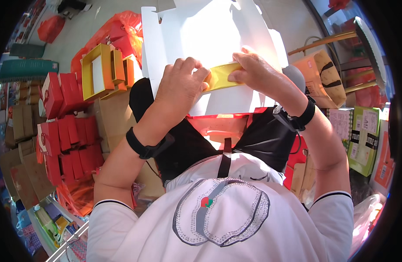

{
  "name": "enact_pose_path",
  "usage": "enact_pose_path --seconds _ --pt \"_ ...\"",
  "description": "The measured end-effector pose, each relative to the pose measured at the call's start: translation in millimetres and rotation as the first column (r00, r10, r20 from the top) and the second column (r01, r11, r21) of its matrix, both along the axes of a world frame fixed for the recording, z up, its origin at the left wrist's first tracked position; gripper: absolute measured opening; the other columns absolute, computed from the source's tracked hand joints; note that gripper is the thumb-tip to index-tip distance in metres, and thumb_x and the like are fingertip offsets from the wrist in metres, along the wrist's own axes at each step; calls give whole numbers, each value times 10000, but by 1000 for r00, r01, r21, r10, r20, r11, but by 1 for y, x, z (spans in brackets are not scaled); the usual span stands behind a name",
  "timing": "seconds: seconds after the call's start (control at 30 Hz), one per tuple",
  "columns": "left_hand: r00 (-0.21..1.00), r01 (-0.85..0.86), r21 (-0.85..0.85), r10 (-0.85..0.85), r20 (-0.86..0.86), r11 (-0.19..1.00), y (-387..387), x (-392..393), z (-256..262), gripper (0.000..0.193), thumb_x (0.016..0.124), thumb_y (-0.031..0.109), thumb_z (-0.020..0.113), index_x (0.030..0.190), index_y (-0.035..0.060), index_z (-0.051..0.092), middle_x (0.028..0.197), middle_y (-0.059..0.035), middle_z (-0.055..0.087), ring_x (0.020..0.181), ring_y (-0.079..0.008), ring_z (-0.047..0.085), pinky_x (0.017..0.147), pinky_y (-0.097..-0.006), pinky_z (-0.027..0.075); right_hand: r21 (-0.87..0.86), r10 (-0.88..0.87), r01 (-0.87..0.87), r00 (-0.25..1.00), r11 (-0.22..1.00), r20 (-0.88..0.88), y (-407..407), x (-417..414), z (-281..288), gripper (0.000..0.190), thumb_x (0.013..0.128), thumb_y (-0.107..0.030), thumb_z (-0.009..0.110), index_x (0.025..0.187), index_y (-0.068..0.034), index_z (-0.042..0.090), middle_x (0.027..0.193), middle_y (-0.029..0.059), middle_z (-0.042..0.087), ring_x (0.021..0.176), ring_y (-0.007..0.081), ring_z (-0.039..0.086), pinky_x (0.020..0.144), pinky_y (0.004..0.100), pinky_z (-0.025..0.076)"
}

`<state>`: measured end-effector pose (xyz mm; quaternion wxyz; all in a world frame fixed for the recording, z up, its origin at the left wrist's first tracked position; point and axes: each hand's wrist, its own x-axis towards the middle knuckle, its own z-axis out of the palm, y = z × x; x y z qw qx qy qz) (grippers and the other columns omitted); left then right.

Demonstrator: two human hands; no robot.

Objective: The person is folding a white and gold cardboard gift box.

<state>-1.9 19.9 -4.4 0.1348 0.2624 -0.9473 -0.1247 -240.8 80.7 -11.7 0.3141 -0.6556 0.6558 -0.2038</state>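
Observation:
A glossy yellow piece [223, 76], perhaps folded card, is stretched between my two hands above my lap. My left hand [181, 85] grips its left end, with the fingers curled and the thumb toward the middle. At the other end, my right hand [256, 70] pinches it with the thumb on the near face. Beneath both hands, an unfolded white cardboard box [170, 39] with side flaps rests across my knees. Strong sunlight whitens much of its surface. What lies behind my fingers is hidden.
Left of my knees stand an open yellow box [108, 72] and stacked red boxes [68, 132], near an orange plastic bag [134, 21]. To my right are an open carton [324, 80], a stool [368, 52] and a green box [363, 140].

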Motion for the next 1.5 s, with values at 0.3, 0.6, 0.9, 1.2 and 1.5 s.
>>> enact_pose_path --seconds 0.3,0.6,0.9,1.2,1.5 --pt "990 138 -86 -138 9 987 3 6 -4 423 852 180 803 1228 52 658 1088 -72 643 1061 -267 618 985 -423 475 -279 111 -198 947 940 -300 33 1 7 450 815 -235 843 1150 -23 630 1103 98 566 1120 262 595 929 392 535" --pt "988 144 -201 -151 -20 969 3 8 -6 470 854 122 768 1281 -3 618 1049 -115 651 1005 -281 634 947 -415 517 -416 123 -314 896 853 -426 32 3 -11 273 869 -113 739 1122 -38 666 1070 73 589 1072 253 590 907 367 539" --pt "987 114 -83 -123 -106 990 -4 11 -6 368 894 24 686 1255 13 619 957 -122 665 941 -303 667 857 -414 551 -388 87 -250 916 887 -391 35 1 -1 193 889 -28 691 1071 -48 631 947 92 624 940 292 646 825 400 563" --pt "988 -146 142 153 -35 979 -9 -5 -5 368 925 62 694 1277 73 590 1194 -125 585 1057 -343 634 883 -446 532 -222 -94 44 971 974 -220 19 5 -7 203 956 -142 679 1090 -38 567 1056 147 628 990 350 676 878 439 533" --pt "997 -22 -187 8 -76 982 15 -9 -18 274 865 65 691 1135 40 654 1154 -105 608 1142 -291 610 967 -420 477 -473 85 -306 897 826 -433 52 48 -4 422 825 -67 686 1223 60 624 1254 183 576 1215 351 549 1062 429 483"
